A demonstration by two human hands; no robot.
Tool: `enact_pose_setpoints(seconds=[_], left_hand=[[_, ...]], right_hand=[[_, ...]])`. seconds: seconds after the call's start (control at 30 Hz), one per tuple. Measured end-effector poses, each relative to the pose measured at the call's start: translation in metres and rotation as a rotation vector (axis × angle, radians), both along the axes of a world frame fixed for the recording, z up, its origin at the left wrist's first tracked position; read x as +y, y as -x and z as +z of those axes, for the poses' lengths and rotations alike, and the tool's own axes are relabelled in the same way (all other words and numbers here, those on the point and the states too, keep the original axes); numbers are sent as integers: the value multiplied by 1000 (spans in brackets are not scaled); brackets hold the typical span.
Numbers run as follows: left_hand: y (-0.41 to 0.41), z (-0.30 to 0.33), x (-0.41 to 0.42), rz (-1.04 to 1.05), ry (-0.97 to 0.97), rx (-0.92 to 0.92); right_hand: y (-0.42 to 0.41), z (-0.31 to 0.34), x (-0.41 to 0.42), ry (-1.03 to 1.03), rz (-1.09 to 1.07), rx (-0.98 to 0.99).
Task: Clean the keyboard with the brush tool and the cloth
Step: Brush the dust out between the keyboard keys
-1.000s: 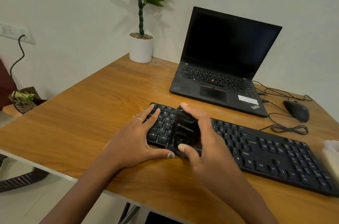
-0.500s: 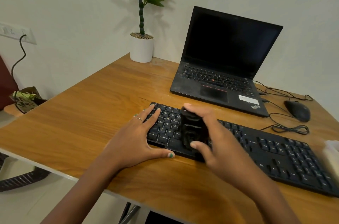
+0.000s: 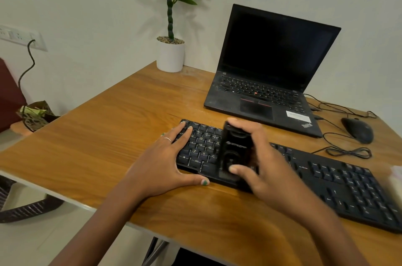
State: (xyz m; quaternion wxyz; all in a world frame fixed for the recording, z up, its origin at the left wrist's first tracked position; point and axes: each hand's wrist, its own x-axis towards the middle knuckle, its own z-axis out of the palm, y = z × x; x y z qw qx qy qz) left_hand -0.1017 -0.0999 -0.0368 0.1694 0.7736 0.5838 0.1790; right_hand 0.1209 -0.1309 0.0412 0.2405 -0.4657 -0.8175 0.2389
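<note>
— Hands?
— Left hand [image 3: 162, 162] spread flat, steadying the keyboard [image 3: 326, 180] end on the worktop [image 3: 108, 135]. Right hand [image 3: 267, 170] grips the brush tool [image 3: 235, 150] upright on the keys.
— Beyond?
— Laptop [image 3: 267, 74] at twelve o'clock, mouse [image 3: 357, 129] at two.

Left hand [image 3: 162, 164] flat, right hand [image 3: 264, 164] curled, gripping.

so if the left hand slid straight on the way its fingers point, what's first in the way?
Likely the open black laptop, past the black keyboard that the left hand rests on; depth unclear.
</note>
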Motion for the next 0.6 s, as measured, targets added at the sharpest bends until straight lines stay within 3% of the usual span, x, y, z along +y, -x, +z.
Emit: enact_pose_setpoints(seconds=[0.1, 0.3, 0.6], left_hand=[[1, -5, 1, -16, -39, -34], [-1, 2, -1, -2, -6, 2], [1, -6, 2, -23, -72, -65]], right_hand=[[29, -8, 5, -56, 78, 44], [-1, 15, 6, 25, 56, -132], [33, -3, 9, -51, 102, 21]])
